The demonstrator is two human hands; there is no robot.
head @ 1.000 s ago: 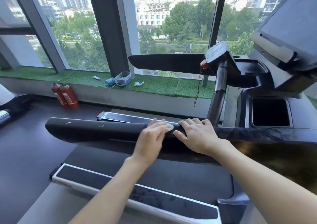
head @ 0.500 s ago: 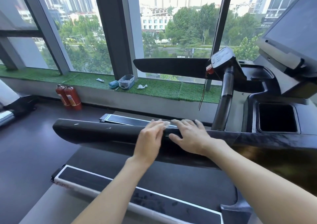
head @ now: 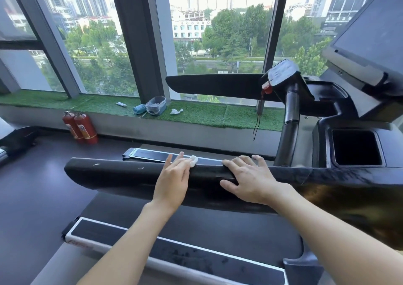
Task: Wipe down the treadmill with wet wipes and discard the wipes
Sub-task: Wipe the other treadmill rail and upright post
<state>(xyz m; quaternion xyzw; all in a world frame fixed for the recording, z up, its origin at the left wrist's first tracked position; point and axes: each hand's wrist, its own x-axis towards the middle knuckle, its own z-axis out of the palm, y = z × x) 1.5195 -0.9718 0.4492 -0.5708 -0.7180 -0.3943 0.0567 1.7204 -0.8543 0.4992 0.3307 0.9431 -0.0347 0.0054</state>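
The treadmill's near black handrail (head: 113,171) runs across the middle of the view. My left hand (head: 172,182) lies on top of it and holds a small wadded white wet wipe (head: 193,160) against the rail's far edge; the thumb is hidden. My right hand (head: 247,179) rests on the same rail a little to the right, fingers draped over the top and thumb on the near face. It holds nothing. The two hands are apart.
Below lie the tread belt (head: 218,226) and side rails. The far handrail (head: 213,86), console screen (head: 370,34) and cup holder (head: 355,147) are at right. On the grass-covered sill stand a lined bin (head: 156,105), a blue packet (head: 139,109) and a crumpled wipe (head: 176,111). Two fire extinguishers (head: 80,127) stand left.
My left hand has slid the wipe leftward along the rail, opening a gap from my right hand, which has stayed in place on the rail.
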